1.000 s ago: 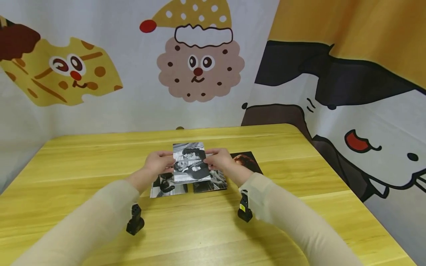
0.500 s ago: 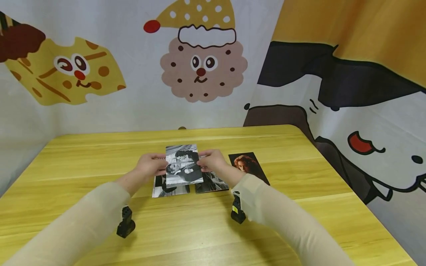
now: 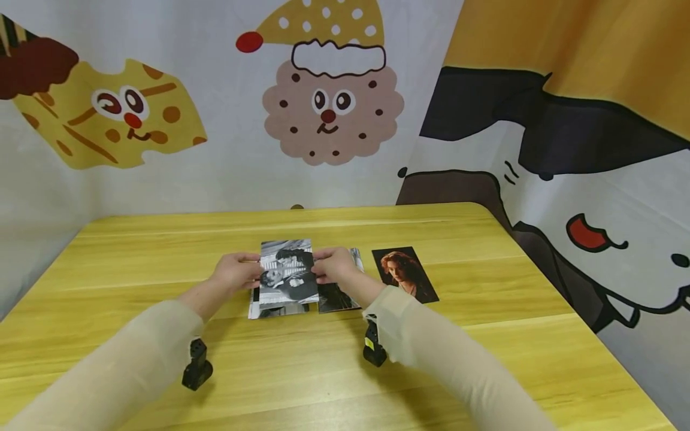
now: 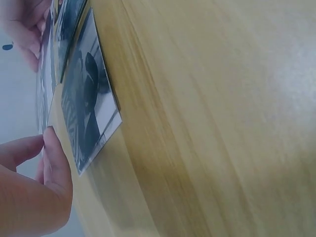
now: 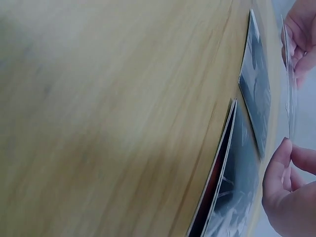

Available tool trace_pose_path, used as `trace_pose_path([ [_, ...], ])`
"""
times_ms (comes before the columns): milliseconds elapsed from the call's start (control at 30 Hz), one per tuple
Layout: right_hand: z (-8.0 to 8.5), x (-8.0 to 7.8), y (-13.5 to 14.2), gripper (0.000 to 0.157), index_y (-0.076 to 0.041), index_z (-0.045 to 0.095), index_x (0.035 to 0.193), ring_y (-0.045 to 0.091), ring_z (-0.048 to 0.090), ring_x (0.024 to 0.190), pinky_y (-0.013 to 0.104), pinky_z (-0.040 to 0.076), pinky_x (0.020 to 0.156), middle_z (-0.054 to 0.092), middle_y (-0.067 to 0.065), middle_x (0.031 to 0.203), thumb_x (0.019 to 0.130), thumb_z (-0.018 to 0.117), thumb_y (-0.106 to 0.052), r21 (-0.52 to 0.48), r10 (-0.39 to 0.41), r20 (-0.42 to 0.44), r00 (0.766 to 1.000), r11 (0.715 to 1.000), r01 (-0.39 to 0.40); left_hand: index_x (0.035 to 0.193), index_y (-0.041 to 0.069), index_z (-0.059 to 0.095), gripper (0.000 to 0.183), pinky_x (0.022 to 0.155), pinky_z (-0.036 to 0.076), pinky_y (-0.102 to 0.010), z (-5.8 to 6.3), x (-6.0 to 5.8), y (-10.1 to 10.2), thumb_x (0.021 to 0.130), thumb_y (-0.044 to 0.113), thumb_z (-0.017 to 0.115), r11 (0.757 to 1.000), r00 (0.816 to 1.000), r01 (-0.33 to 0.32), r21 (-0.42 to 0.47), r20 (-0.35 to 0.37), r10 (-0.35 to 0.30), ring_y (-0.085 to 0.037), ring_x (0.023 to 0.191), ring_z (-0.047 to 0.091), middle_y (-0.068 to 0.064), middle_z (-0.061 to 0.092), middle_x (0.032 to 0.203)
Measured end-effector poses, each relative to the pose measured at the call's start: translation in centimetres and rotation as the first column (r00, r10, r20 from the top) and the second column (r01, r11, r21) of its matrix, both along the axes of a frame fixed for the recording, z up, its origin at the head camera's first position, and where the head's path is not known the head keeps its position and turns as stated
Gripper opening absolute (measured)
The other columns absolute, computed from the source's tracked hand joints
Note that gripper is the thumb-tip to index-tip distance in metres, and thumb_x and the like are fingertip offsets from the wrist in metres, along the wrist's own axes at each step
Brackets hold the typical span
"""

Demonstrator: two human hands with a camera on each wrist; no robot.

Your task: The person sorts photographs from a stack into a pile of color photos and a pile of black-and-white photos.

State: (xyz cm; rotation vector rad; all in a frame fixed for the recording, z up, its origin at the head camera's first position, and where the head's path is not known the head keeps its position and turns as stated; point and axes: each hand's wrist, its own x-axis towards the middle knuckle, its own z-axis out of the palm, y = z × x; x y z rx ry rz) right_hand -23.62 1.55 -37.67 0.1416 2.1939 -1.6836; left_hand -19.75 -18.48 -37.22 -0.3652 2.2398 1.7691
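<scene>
Both hands hold a black-and-white photo card (image 3: 288, 272) raised off the wooden table. My left hand (image 3: 235, 272) pinches its left edge between thumb and fingers, and my right hand (image 3: 335, 268) pinches the right edge. Beneath it, a second black-and-white photo (image 4: 89, 98) lies on the table, mostly covered in the head view. Another black-and-white photo (image 3: 335, 299) lies to its right, partly behind my right hand. In the right wrist view a gap shows between the held card and the photos below.
Farther right on the table (image 3: 323, 371) lies a dark colour photo (image 3: 404, 272) of a red-haired person. A small black device (image 3: 197, 365) hangs at my left wrist, another (image 3: 374, 346) at my right. Behind the table hangs a cartoon-printed curtain (image 3: 215, 185).
Both hands have carried the held photo leftward, and it now hovers over the left photo. More of the colour photo and of the middle photo's right side shows.
</scene>
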Motion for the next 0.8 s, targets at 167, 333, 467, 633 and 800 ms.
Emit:
trace_pose_path([
  [167,-0.31,-0.05,-0.20,0.036,0.000,0.060,0.123,0.012,0.058,0.067,0.019,0.054,0.052,0.061,0.019,0.122,0.087,0.057,0.003,-0.002,0.010,-0.007,1.000,1.000,-0.010,0.136,-0.012,0.036,0.050,0.061,0.055,-0.015,0.01,0.26,-0.10,0.090,0.000,0.051,1.000,1.000,-0.009,-0.015,0.014,0.010,-0.005,0.072,0.053,-0.008,0.056,0.095],
  [333,-0.69,-0.12,-0.59,0.036,0.001,0.060,0.121,0.011,0.056,0.065,0.021,0.055,0.053,0.062,0.020,0.116,0.086,0.058,0.006,-0.005,-0.004,-0.010,1.000,1.000,0.004,0.136,-0.012,0.037,0.050,0.060,0.055,-0.014,-0.23,0.28,-0.20,0.089,0.000,0.050,0.999,1.000,-0.022,-0.028,0.012,0.022,-0.004,0.071,0.053,-0.011,0.057,0.100],
  [467,-0.99,-0.05,-0.82,0.039,0.001,0.058,0.124,0.013,0.057,0.065,0.025,0.057,0.057,0.062,0.021,0.115,0.086,0.057,0.008,-0.009,0.004,0.003,1.000,1.000,-0.004,0.135,-0.012,0.038,0.050,0.062,0.055,-0.016,-0.45,0.26,-0.29,0.088,-0.001,0.051,0.998,0.999,-0.038,-0.055,0.012,0.039,-0.005,0.071,0.054,-0.013,0.057,0.102],
  [633,-0.93,0.00,-0.75,0.042,0.004,0.055,0.126,0.022,0.065,0.076,0.030,0.060,0.064,0.060,0.023,0.117,0.084,0.055,0.009,-0.025,0.020,0.005,1.000,0.999,-0.020,0.132,-0.014,0.041,0.048,0.072,0.058,-0.023,-0.56,0.30,-0.44,0.086,0.000,0.049,0.991,0.997,-0.075,-0.109,-0.017,0.073,-0.014,0.081,0.058,-0.024,0.057,0.110],
  [800,-0.61,-0.07,-0.18,0.042,0.004,0.055,0.127,0.032,0.065,0.094,0.035,0.061,0.071,0.059,0.023,0.119,0.085,0.057,0.006,-0.023,0.033,-0.001,0.999,0.999,-0.033,0.131,-0.013,0.043,0.048,0.078,0.059,-0.028,-0.31,0.34,-0.31,0.085,0.002,0.047,0.987,0.995,-0.100,-0.125,-0.041,0.095,-0.022,0.094,0.058,-0.027,0.052,0.121],
])
